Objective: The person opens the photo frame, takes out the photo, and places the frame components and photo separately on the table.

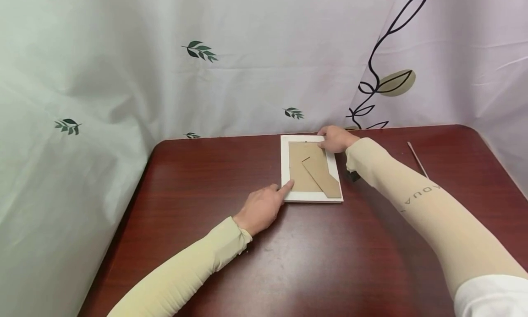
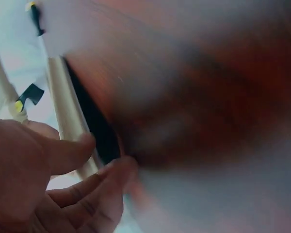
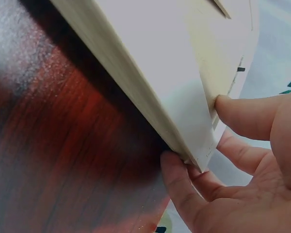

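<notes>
A white picture frame [image 1: 285,168] lies back side up near the far edge of the table, its brown backing board [image 1: 299,170] and angled easel leg [image 1: 330,187] showing. My left hand [image 1: 260,208] pinches the frame's near left corner, thumb on top and fingers low at the edge, as the left wrist view shows. At the far right corner my right hand [image 1: 336,139] grips the frame. In the right wrist view its thumb [image 3: 247,114] presses on the back while the fingers [image 3: 182,187] curl round the corner from below.
A screwdriver [image 2: 35,18] with a black and yellow handle shows in the left wrist view. On the table's right side lies a thin metal shaft [image 1: 418,160], partly behind my right sleeve. A white leaf-patterned curtain [image 1: 247,88] hangs behind the dark red table [image 1: 198,170].
</notes>
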A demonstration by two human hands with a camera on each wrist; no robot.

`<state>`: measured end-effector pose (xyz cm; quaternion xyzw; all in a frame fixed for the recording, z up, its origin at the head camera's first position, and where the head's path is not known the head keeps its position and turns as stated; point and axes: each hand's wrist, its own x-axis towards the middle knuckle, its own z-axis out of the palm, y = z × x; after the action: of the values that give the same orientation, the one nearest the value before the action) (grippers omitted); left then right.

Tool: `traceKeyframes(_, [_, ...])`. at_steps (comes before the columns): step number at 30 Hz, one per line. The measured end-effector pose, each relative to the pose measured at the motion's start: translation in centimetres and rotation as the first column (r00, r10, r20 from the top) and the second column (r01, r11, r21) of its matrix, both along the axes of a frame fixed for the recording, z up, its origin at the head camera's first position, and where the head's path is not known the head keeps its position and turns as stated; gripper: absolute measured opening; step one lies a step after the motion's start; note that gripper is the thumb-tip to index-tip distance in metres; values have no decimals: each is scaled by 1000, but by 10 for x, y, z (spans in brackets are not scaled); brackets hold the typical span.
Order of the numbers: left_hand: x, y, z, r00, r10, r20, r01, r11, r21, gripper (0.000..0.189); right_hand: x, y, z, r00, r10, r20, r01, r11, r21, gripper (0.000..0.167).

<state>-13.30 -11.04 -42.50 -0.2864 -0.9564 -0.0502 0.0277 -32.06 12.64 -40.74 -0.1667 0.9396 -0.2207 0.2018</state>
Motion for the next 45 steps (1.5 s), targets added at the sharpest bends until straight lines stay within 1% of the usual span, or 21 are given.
traceKeyframes(2, [-1,1,0,995,15,98,-27,992,123,54,0,1,0,1000,-2,-4,2,1000,-8,44])
traceKeyframes(5, [-2,2,-2,971,58,231,-123,953,277,56,0,2,0,1000,-6,-4,6,1000,-9,44])
traceKeyframes(7, [-2,4,-2,936,97,338,-223,907,358,59,0,2,1,1000,-10,-3,10,1000,-9,44])
traceKeyframes(9, [-2,7,-2,891,125,437,-328,843,427,61,1,2,2,1000,-20,2,20,1000,-12,43])
traceKeyframes(10, [-3,8,-2,866,127,484,-378,799,468,61,1,2,3,1000,-23,3,23,1000,-15,43])
traceKeyframes(11, [-3,9,-1,836,121,535,-433,746,506,62,1,2,3,1000,-26,1,26,1000,-16,43])
traceKeyframes(14, [-3,15,1,737,70,672,-585,562,584,62,1,2,3,999,-34,7,34,999,-21,42])
traceKeyframes(17, [-4,22,2,642,29,766,-716,379,586,60,1,2,3,999,-34,17,34,999,-9,41])
traceKeyframes(19, [-5,26,2,596,13,803,-773,280,570,59,1,2,3,999,-37,26,37,999,-1,41])
traceKeyframes(21, [-6,29,2,575,14,818,-802,206,560,59,0,1,2,999,-40,31,40,999,1,41])
traceKeyframes(23, [-7,31,1,566,15,824,-816,156,557,61,0,1,2,999,-42,33,42,999,-2,41])
traceKeyframes(24, [-8,32,1,565,19,825,-818,147,557,62,0,1,1,998,-45,34,45,999,-4,41])
traceKeyframes(26, [-9,32,1,567,28,823,-816,152,558,64,1,1,2,998,-53,42,53,999,-10,41])
traceKeyframes(28, [-9,32,0,576,31,817,-808,170,564,63,2,1,3,997,-62,49,62,998,-14,41])
traceKeyframes(31, [-10,31,0,581,28,813,-803,181,568,49,3,0,4,996,-71,51,72,997,-19,41])
traceKeyframes(32, [-10,31,0,583,30,812,-803,178,569,43,4,0,4,996,-72,48,73,997,-22,41])
traceKeyframes(33, [-10,31,0,586,28,810,-801,168,574,38,4,0,4,996,-72,47,74,997,-26,42])
traceKeyframes(36, [-11,30,1,582,13,813,-809,105,578,27,5,-1,4,996,-77,47,79,996,-44,41])
traceKeyframes(40, [-13,29,2,595,-15,804,-804,12,595,23,6,-2,4,994,-92,50,96,992,-79,40])
traceKeyframes(42, [-14,28,3,604,-13,797,-797,-6,604,21,7,-3,4,994,-100,50,104,990,-100,40])
traceKeyframes(45, [-16,27,5,616,2,788,-788,-18,616,19,8,-4,5,992,-111,56,117,985,-128,42])
